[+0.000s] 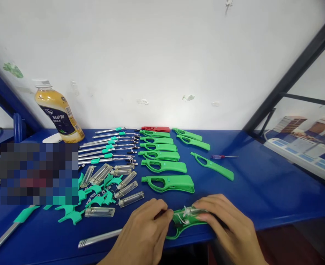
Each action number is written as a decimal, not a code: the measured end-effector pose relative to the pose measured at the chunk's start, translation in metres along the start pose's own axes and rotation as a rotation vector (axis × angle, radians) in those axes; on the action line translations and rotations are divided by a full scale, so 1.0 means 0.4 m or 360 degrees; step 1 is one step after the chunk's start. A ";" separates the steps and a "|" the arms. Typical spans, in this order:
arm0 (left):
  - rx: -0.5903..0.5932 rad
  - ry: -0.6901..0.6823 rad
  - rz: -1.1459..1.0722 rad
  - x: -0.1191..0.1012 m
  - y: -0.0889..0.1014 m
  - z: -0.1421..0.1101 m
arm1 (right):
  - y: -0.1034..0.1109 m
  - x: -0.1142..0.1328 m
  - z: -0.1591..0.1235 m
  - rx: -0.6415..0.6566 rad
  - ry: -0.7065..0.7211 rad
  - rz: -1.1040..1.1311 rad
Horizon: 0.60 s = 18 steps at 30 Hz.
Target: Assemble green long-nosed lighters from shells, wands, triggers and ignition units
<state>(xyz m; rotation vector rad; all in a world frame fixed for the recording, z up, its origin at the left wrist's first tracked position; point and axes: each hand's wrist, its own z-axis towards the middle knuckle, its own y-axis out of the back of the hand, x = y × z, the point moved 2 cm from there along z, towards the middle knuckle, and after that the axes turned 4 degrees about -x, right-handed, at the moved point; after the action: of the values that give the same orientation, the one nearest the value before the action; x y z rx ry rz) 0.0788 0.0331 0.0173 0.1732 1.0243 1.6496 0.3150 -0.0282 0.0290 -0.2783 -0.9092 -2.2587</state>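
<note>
My right hand (228,221) grips a green lighter housing half (185,228) at the table's front edge, its fingers over a clear fuel tank (191,211) inside it. White wire loops show in the open shell. My left hand (147,224) is closed in a pinch at the shell's nozzle end; its fingers hide what is between them. From under that hand a silver lighter tube (102,237) sticks out to the left. Several closed green housings (168,183) lie in a column beyond my hands.
Teal triggers (96,201) and loose clear tanks (131,198) are piled at left, below silver tubes (95,152) with wires. A tilted-looking drink bottle (59,114) stands behind. More green shells (214,167), a screwdriver (220,157) and a red housing (157,129) lie farther back.
</note>
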 end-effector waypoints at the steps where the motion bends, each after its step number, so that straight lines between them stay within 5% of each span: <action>1: 0.0002 0.0017 0.0000 -0.002 0.002 0.000 | 0.006 -0.005 -0.001 -0.0034 -0.0041 -0.0018; 6: 0.0019 0.0018 0.0034 -0.006 0.021 0.003 | 0.039 -0.015 0.000 -0.0246 -0.0270 -0.0117; 18: -0.0248 -0.0133 0.0268 -0.026 0.061 -0.011 | -0.039 0.070 0.030 0.0001 -0.0013 0.0184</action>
<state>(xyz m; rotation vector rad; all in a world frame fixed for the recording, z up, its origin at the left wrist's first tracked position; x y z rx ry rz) 0.0622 0.0222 0.0357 0.2280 0.8325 1.8510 0.2832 -0.0260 0.0413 -0.3314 -0.8759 -2.1526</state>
